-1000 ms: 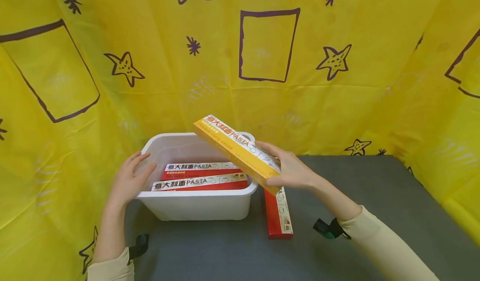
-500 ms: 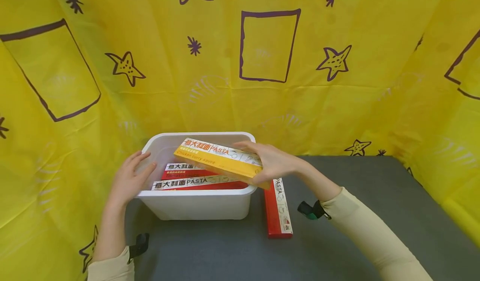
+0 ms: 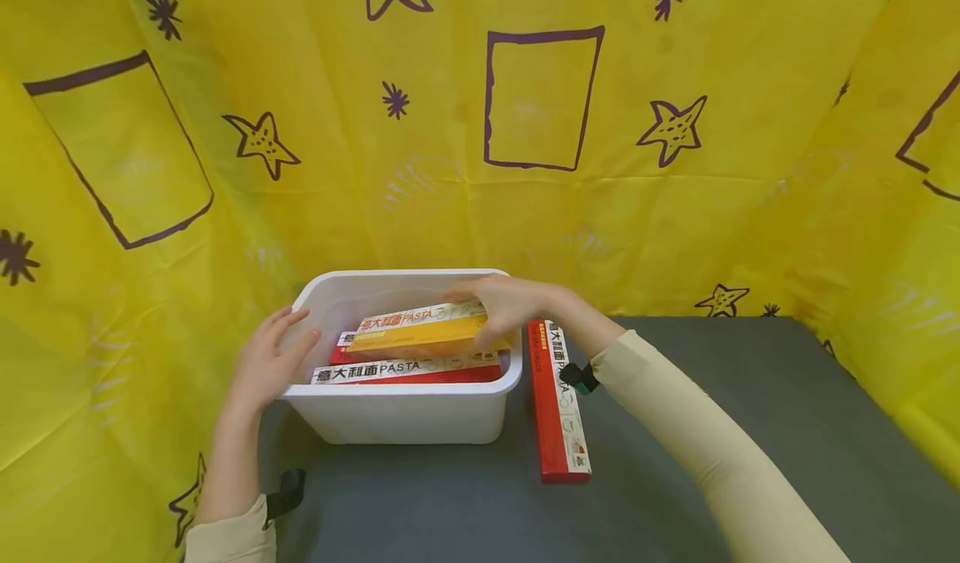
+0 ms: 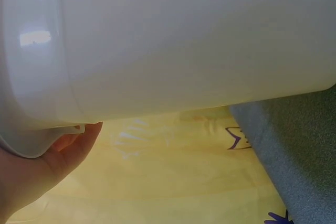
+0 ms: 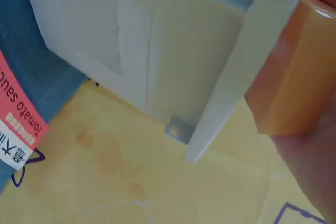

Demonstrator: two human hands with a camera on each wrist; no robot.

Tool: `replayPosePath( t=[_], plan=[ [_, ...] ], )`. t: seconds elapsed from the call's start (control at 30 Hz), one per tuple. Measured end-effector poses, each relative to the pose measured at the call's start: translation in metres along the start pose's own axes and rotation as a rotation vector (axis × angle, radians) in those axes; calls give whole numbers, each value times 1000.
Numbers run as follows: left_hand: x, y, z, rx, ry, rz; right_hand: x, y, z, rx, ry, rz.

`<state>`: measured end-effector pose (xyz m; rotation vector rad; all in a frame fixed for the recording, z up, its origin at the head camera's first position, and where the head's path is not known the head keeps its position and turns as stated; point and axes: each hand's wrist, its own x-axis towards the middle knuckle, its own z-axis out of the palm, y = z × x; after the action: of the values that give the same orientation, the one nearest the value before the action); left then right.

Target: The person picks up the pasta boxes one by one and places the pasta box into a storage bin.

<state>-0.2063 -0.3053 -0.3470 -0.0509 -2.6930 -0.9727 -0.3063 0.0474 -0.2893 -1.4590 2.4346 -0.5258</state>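
My right hand (image 3: 504, 303) holds a yellow pasta box (image 3: 427, 334) by its right end, thumb on the near side and fingers over the far side. The box lies tilted inside the white bin (image 3: 397, 413), over two red pasta boxes (image 3: 408, 369). In the right wrist view, the end of the yellow box (image 5: 294, 77) shows in the hand beside the bin's rim (image 5: 241, 72). My left hand (image 3: 270, 359) grips the bin's left rim; in the left wrist view its fingers (image 4: 79, 145) curl at the rim's edge.
Another red pasta box (image 3: 557, 413) lies on the dark grey table (image 3: 712, 429), just right of the bin and partly under the right forearm. A yellow patterned cloth (image 3: 420, 213) hangs behind the table and along both sides.
My right hand has carried the yellow box left and down, from above the bin's right edge to inside it. The box has levelled out. The left hand stays on the rim.
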Motion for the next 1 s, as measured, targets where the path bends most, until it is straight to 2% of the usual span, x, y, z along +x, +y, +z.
replayPosePath(
  t=[0.07, 0.13, 0.2, 0.27, 0.33, 0.43, 0.53, 0.67, 0.83, 1.0],
  plan=[
    [0, 0, 2, -10, -3, -4, 4, 3, 1, -36, 6, 6],
    [0, 0, 4, -20, -7, -13, 5, 5, 4, -88, 60, 28],
    [1, 0, 6, -28, -13, -25, 3, 6, 7, -136, 149, 57],
    [1, 0, 7, -32, -18, -32, -3, 9, 12, -137, 258, 84],
    [1, 0, 8, -37, -25, -40, -12, 11, 18, -94, 368, 108],
    [2, 0, 7, -37, -30, -36, -31, 16, 31, 30, 532, 146],
    [2, 0, 5, -35, -28, -26, -52, 19, 45, 186, 646, 209],
    [2, -1, 3, -34, -24, -18, -81, 23, 65, 418, 692, 334],
    [2, -2, 2, -27, -25, -16, -112, 29, 91, 652, 693, 474],
    [2, -2, 2, -27, -24, -18, -131, 30, 116, 712, 668, 571]
  ],
)
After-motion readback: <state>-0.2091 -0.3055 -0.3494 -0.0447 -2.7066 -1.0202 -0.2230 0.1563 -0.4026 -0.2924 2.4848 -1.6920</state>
